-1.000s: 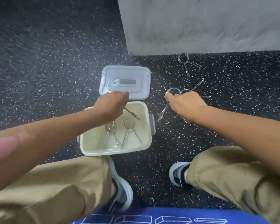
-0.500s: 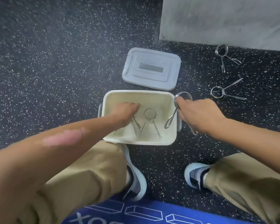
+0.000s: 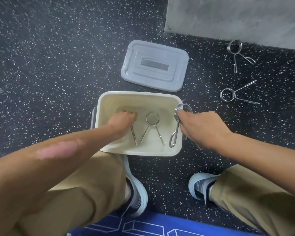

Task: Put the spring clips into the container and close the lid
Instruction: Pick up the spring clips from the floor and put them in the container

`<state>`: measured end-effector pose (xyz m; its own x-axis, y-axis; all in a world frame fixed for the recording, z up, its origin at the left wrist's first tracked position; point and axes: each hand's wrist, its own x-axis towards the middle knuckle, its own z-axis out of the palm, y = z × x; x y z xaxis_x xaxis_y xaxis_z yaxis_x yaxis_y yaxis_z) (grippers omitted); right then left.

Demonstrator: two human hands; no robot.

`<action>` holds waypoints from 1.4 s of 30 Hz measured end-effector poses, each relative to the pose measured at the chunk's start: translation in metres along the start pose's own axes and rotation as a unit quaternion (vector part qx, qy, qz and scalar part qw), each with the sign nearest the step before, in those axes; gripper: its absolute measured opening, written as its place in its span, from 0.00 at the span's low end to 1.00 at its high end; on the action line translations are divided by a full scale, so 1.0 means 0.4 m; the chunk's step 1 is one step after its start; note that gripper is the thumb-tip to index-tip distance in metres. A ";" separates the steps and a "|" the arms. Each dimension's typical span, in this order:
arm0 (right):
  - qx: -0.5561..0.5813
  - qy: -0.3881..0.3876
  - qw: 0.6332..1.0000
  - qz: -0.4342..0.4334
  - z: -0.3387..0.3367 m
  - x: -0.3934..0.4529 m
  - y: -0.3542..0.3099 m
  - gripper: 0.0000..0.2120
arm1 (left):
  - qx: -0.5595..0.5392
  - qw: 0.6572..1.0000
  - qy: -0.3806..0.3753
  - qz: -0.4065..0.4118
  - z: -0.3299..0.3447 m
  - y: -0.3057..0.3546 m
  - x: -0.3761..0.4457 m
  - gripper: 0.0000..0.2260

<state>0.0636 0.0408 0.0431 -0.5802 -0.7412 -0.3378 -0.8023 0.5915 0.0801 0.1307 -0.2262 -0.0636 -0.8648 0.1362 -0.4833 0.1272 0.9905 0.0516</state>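
Change since earlier: left hand has gone down from above the rim to the floor of the container; right hand has carried its clip from the floor to the container's right edge; the view has swung, so the lid and the wall sit further right.
Left hand: low inside the container, fingers curled over a spring clip whose legs stick out below the knuckles; whether the fingers actually squeeze it or only rest on it cannot be told.
Right hand: closed around a held clip; its coil stands just above the right rim, one looped leg hangs down inside the container, the other leg shows below the hand, outside the wall.
Container: cream, open, on the speckled floor between the knees; a middle clip lies flat on its bottom, coil away from the person, legs spread.
Lid: grey lid lies flat on the floor just beyond the container, apart from it.
Loose clips: near clip on the floor to the right of the container; far clip beyond it, close to the grey wall; nothing lies between them and the right hand.
Surroundings: tan trousers overlap the container's near left corner; pale shoes on the floor; blue mat at the bottom edge.
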 end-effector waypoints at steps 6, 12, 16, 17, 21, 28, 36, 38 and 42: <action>0.026 0.027 0.999 -0.013 -0.025 0.014 -0.030 0.07 | -0.019 0.999 -0.041 -0.015 -0.057 -0.002 -0.005 0.11; 0.024 0.018 0.998 -0.049 -0.035 0.050 -0.085 0.12 | -0.001 0.997 -0.075 -0.013 -0.151 -0.037 -0.037 0.08; 0.042 0.036 0.996 -0.069 -0.027 0.100 -0.127 0.03 | 0.003 0.997 -0.078 -0.007 -0.220 -0.076 -0.071 0.08; 0.039 0.032 0.996 -0.070 -0.024 0.115 -0.140 0.03 | 0.007 0.997 -0.076 -0.006 -0.235 -0.086 -0.079 0.08; 0.005 0.016 0.998 -0.059 -0.010 0.167 -0.187 0.09 | 0.025 0.997 -0.068 -0.007 -0.293 -0.125 -0.107 0.08; 0.023 -0.001 0.998 -0.058 0.094 0.226 -0.209 0.19 | -0.052 0.998 -0.024 0.014 -0.340 -0.147 -0.135 0.06; -0.061 -0.096 0.992 -0.062 0.165 0.247 -0.239 0.19 | -0.076 0.995 -0.040 0.043 -0.364 -0.138 -0.153 0.07; -0.066 -0.101 0.992 -0.039 0.172 0.247 -0.248 0.21 | -0.079 0.995 -0.043 0.048 -0.372 -0.130 -0.152 0.07; -0.044 -0.123 0.991 -0.012 0.178 0.241 -0.255 0.22 | -0.073 0.995 -0.046 0.048 -0.391 -0.114 -0.153 0.07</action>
<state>0.0995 -0.0685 -0.0643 -0.5182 -0.6481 -0.5581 -0.8307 0.5366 0.1481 0.1020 -0.2771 0.1005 -0.8033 0.2342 -0.5477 0.1292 0.9661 0.2236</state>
